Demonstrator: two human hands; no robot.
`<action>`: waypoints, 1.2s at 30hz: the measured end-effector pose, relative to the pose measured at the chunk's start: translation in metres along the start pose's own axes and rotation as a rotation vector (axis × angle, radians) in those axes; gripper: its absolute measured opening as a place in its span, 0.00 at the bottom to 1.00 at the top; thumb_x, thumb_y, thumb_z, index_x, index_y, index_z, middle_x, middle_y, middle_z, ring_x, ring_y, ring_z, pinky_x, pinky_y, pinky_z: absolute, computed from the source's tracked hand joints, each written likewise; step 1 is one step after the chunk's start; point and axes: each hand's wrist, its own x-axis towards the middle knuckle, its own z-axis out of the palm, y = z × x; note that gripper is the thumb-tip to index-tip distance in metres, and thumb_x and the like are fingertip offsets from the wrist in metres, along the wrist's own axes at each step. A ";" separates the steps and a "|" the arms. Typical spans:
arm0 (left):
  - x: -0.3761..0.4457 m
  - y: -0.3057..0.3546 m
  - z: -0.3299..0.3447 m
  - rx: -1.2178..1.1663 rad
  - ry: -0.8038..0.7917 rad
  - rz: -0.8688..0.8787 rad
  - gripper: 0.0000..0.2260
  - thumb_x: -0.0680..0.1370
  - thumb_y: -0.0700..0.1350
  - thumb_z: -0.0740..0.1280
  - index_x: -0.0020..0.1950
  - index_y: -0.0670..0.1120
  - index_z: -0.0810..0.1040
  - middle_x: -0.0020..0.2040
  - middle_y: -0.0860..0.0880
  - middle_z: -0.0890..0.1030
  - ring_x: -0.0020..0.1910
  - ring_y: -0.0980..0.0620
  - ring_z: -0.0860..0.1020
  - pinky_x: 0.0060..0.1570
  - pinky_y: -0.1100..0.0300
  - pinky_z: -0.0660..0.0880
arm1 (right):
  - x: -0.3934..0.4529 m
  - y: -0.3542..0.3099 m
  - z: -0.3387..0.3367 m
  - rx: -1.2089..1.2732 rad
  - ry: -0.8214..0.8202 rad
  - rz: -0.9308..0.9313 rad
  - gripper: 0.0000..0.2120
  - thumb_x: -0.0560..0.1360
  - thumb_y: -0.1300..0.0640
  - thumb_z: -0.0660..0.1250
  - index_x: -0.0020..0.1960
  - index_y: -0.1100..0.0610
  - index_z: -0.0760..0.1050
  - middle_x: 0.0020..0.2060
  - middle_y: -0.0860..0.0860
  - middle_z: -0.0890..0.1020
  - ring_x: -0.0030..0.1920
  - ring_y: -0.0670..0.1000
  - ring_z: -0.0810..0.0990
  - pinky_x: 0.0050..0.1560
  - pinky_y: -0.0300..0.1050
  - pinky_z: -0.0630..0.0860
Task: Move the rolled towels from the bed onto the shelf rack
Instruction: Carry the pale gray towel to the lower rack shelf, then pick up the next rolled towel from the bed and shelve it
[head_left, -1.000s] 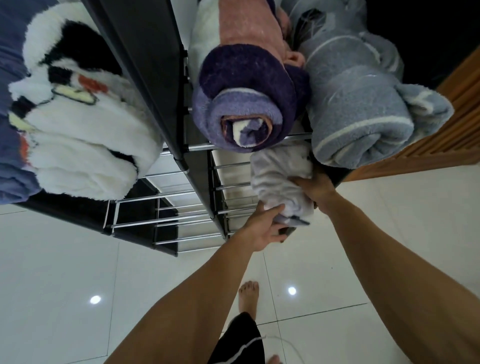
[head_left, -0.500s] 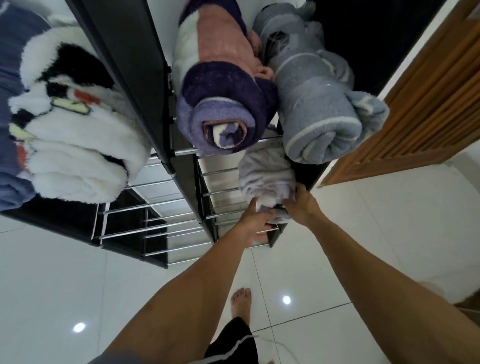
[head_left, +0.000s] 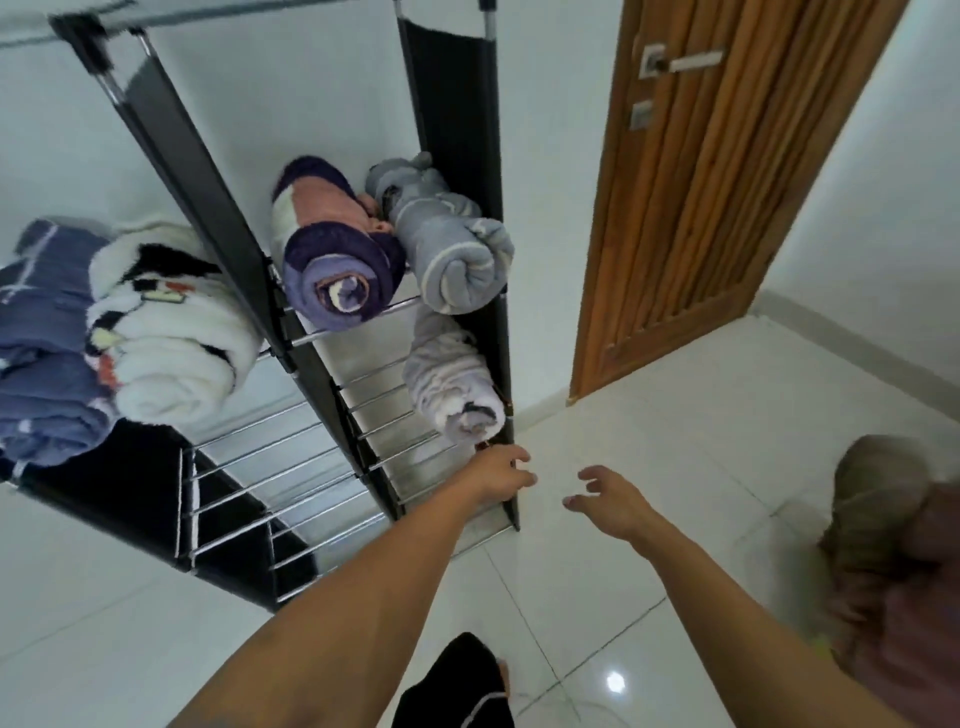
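Shelf rack (head_left: 457, 171) fills frame from 9 to 12 o'clock, black side panels, chrome bars. Purple-pink towel (head_left: 332, 260) and grey-blue towel (head_left: 447, 249) side by side on upper tier. Pale lilac towel (head_left: 449, 384) one tier below, at 6 o'clock from grey-blue roll, against right panel, front end near bar edge. Left hand (head_left: 501, 473) empty, loosely curled, just beside rack corner. Right hand (head_left: 605, 499) empty, fingers spread. Advice: confirm roll sits square on bars before leaving.
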 end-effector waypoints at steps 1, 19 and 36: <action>-0.008 0.007 0.008 0.022 -0.025 0.023 0.19 0.76 0.48 0.67 0.67 0.45 0.75 0.60 0.42 0.79 0.44 0.50 0.77 0.32 0.66 0.73 | -0.019 0.015 -0.003 0.066 0.011 0.026 0.25 0.73 0.51 0.69 0.67 0.57 0.69 0.62 0.55 0.76 0.60 0.55 0.76 0.55 0.45 0.73; -0.288 0.125 0.353 0.687 -0.913 0.714 0.03 0.78 0.46 0.65 0.45 0.49 0.75 0.43 0.45 0.75 0.33 0.53 0.73 0.28 0.64 0.64 | -0.498 0.306 0.095 1.235 1.154 0.595 0.05 0.75 0.63 0.64 0.51 0.58 0.75 0.38 0.54 0.80 0.34 0.49 0.78 0.31 0.38 0.71; -0.573 0.111 0.674 0.788 -1.219 0.155 0.34 0.76 0.59 0.66 0.75 0.45 0.61 0.70 0.38 0.71 0.66 0.41 0.74 0.60 0.42 0.75 | -0.795 0.547 0.162 1.622 1.790 0.842 0.12 0.76 0.58 0.66 0.57 0.62 0.74 0.46 0.56 0.78 0.44 0.52 0.77 0.43 0.46 0.75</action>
